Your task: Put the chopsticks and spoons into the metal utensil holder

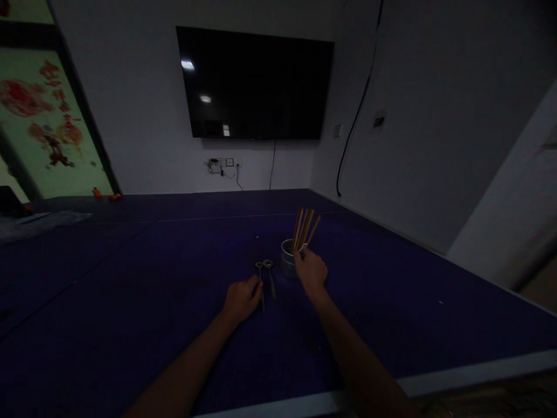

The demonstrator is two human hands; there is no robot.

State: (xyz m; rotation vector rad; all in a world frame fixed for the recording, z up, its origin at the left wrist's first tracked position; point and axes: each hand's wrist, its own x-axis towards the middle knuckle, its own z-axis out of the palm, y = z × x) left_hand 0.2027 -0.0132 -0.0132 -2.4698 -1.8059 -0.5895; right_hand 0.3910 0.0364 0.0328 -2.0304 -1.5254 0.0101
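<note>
A metal cup (287, 264) stands upright on the dark blue tabletop with several wooden chopsticks (303, 229) leaning out of it. My right hand (312, 270) is closed at the cup's right rim, its fingertips close beside the chopsticks; the exact grip is partly hidden. To the left of the cup lie two metal spoons, side by side, bowls pointing away from me. My left hand (242, 299) has its fingers curled on the handle of the left spoon (260, 267). The right spoon (271, 281) rests untouched between my hands.
The dark blue tabletop (152, 278) reaches back to the wall, with a pale front edge (278, 406). Clear plastic sheeting (43, 223) and small orange objects (104, 194) lie at the far left. A television (256, 87) hangs above sockets (224, 164); a black cable (357, 116) dangles at the right.
</note>
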